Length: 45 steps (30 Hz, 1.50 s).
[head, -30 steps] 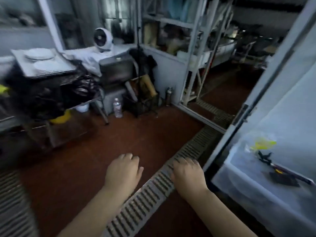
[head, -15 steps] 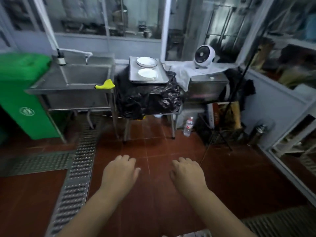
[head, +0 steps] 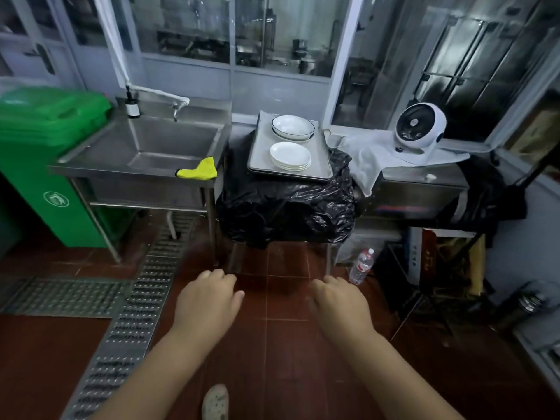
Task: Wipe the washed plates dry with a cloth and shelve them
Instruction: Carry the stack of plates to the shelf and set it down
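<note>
Hands out in front, palms down, held over the red tiled floor (head: 291, 353). Left hand (head: 206, 301) and right hand (head: 339, 307) apart from each other, fingers loosely curled, gripping nothing. Well beyond them, a metal tray (head: 260, 153) on top of a stand draped in a black plastic bag (head: 285, 204). On that tray, two piles of white plates: nearer stack of small plates (head: 290, 155), farther stack of dark-rimmed plates (head: 292, 127), close to each other, whether touching cannot be told. Left of the stand, a stainless steel sink (head: 169, 140) with a tap (head: 175, 108) over the basin and a dark pump bottle (head: 132, 104) at its back corner. Yellow cloth (head: 198, 170) draped on the sink's front right corner, just beside the stand. Green wheelie bin (head: 45, 159) standing farther left, against the sink's frame. Right of the tray, a white desk fan (head: 419, 128) standing on a pale sheet (head: 372, 156) spread over a steel counter (head: 415, 183). Plastic water bottle (head: 362, 265) upright on the floor near the stand's right leg. Metal drain grating (head: 133, 307) running along the floor at the left. Toe of a perforated clog (head: 215, 403) at the bottom edge, between the forearms.
</note>
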Tool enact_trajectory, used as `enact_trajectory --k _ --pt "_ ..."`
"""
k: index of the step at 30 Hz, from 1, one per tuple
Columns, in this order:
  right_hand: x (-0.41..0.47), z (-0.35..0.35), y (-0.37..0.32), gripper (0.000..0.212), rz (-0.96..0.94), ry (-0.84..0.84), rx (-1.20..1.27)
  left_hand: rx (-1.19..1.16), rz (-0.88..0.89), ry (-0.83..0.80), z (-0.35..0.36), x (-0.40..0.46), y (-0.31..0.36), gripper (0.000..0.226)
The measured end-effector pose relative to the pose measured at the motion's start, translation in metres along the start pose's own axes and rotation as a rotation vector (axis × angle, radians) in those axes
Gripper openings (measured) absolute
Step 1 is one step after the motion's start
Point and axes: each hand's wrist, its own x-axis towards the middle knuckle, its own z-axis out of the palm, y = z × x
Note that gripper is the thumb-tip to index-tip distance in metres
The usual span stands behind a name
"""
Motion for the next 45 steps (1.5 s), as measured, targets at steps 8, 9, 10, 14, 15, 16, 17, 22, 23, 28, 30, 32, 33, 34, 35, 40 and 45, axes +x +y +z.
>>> enact_trajectory --k 8,9,10,14,15,16,17,22,23,28,30,32,33,34,35,40,45 --pt "0.179 0.051 0.015 0.028 0.097 -0.026 0.013 -0.033 0.052 0.010 0.037 0.186 -0.043 0.029" --pt "0.203 0.054 0.016 0.018 0.112 -0.033 0.031 -0.042 0.071 0.023 0.039 0.211 -0.049 0.030" --pt "0.227 0.057 0.017 0.010 0.142 -0.023 0.059 -0.049 0.089 0.030 0.042 0.236 -0.056 0.032" --pt "0.305 0.068 0.025 0.027 0.207 -0.042 0.121 -0.043 0.099 0.009 0.047 0.326 -0.073 0.033" --pt "0.321 0.073 0.030 0.027 0.226 -0.054 0.129 -0.052 0.100 -0.014 0.050 0.344 -0.074 0.032" --pt "0.336 0.078 0.035 0.027 0.241 -0.058 0.132 -0.051 0.106 -0.018 0.055 0.362 -0.075 0.032" --pt "0.351 0.084 0.040 0.027 0.250 -0.067 0.132 -0.043 0.111 -0.024 0.061 0.378 -0.075 0.031" --pt "0.422 0.125 0.076 0.024 0.311 -0.118 0.148 0.027 0.133 -0.164 0.100 0.458 -0.076 0.027" --pt "0.437 0.135 0.085 0.024 0.317 -0.130 0.156 0.044 0.131 -0.180 0.108 0.473 -0.074 0.027" --pt "0.518 0.180 0.129 0.027 0.274 -0.175 0.193 0.049 0.108 -0.140 0.147 0.554 -0.052 0.034" --pt "0.556 0.195 0.150 0.030 0.266 -0.201 0.229 0.026 0.072 -0.171 0.160 0.594 -0.042 0.035" --pt "0.591 0.210 0.171 0.033 0.268 -0.239 0.268 -0.013 0.015 -0.213 0.175 0.633 -0.037 0.037" --pt "0.607 0.217 0.180 0.034 0.273 -0.263 0.276 -0.016 -0.012 -0.239 0.184 0.650 -0.034 0.037" --pt "0.621 0.225 0.189 0.035 0.277 -0.289 0.277 -0.009 -0.039 -0.262 0.192 0.668 -0.031 0.037" --pt "0.635 0.233 0.198 0.037 0.282 -0.308 0.277 0.011 -0.060 -0.288 0.199 0.684 -0.028 0.036" --pt "0.686 0.272 0.233 0.049 0.326 -0.383 0.376 0.064 -0.182 -0.364 0.236 0.752 -0.015 0.035" --pt "0.715 0.305 0.247 0.056 0.453 -0.467 0.552 -0.161 -0.369 -0.407 0.269 0.791 -0.012 0.038"
